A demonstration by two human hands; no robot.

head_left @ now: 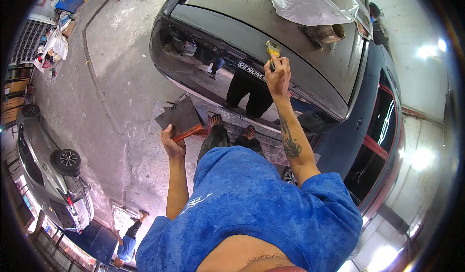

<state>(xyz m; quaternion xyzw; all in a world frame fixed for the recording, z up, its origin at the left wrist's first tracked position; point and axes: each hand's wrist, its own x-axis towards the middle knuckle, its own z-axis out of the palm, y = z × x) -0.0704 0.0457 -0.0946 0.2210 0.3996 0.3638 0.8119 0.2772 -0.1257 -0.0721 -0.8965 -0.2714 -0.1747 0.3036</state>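
We saw the right hand (pixel 278 81) raised ahead of the body, its fingers closed around the handle of a small tool with a yellow part (pixel 274 52), which stuck out beyond the knuckles, away from the wearer. The tool's pale, smeared end lay over the grey-black upper panel (pixel 218 22) of a dark car, just above the glossy lower face (pixel 203 61); we could not tell whether it pressed on the surface. Lower and to the left, well apart from that tool, we saw the left hand (pixel 173 145) gripping the near side of a flat dark board (pixel 181 117), by its orange edge (pixel 188 132), with the thumb up against it. The board was tilted out over the floor (pixel 116 122), to the left of the wearer's feet, and so stood nearer to the body than the tool did. Farther along the car's top, to the right of the tool, we noticed a white plastic sheet (pixel 310 3) and, just below it, an open tin (pixel 330 34) lying on its side. Beyond the left hand, near the lower left, we could see another person in a blue shirt (pixel 127 248) close to a parked silver car (pixel 48 175).
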